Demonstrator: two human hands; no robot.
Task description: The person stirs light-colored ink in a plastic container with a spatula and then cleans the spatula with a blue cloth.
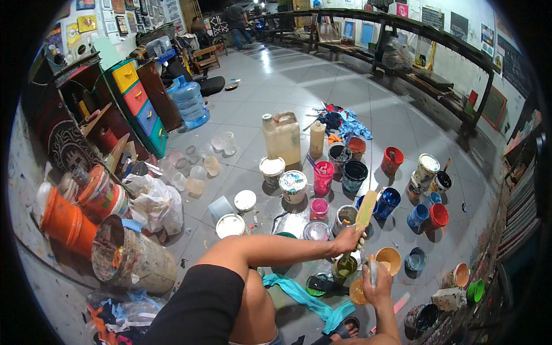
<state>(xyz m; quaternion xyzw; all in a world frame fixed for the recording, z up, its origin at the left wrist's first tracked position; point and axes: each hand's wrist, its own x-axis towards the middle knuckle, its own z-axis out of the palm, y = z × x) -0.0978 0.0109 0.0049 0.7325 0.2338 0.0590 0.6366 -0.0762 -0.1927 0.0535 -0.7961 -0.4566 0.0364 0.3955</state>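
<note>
**Paint mixing under way, not finished**

Going left to right: lidded white tubs [245, 200] are sitting untouched on the floor [299, 80]. Left hand [349, 240] is gripping a flat wooden paddle [365, 210], grip clamped on its lower end, above a small olive-paint can [345, 266]. Right hand [376, 282] is wrapping around a pale object just beside it; can't tell what. Judging: stirring mid-way, many open pots [392, 160] waiting further right.

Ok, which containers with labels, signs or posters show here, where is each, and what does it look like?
Big jug: floor centre, yellowish, squarish, capped.
Water bottle: left by the drawers, blue, round.
Labelled tub: right of the pots, white, cylindrical.
Wall posters: upper left, small colourful rectangles.
Dark boards: upper right wall, rectangular.
No screens.
</note>
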